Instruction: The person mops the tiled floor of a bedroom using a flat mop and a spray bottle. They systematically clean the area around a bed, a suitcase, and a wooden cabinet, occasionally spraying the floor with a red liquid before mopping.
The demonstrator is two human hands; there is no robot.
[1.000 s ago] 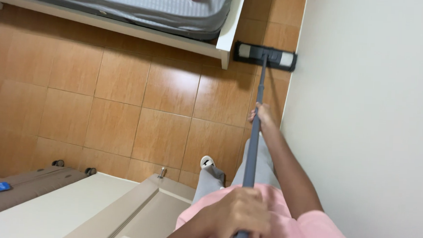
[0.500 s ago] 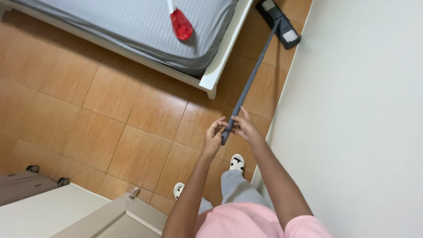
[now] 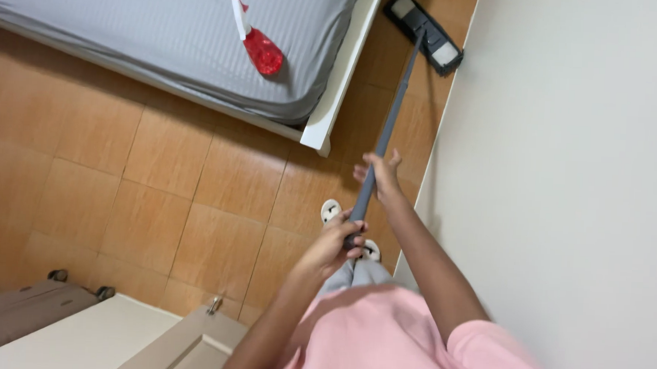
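Both hands gripped the grey mop handle (image 3: 387,128): left hand (image 3: 335,244) fingers wrapped tight low down, right hand (image 3: 379,173) fingers curled higher.

I've got both hands on the mop pole (image 3: 387,128): left hand (image 3: 337,242) wrapped round the near end, right hand (image 3: 379,172) gripping farther up. Mop head (image 3: 424,31) sits flat on the tile floor (image 3: 158,192), far right, btwn bed (image 3: 165,37) and wall (image 3: 565,180). Red spray bottle (image 3: 257,45) lies on the bed. White door (image 3: 85,340) near left.
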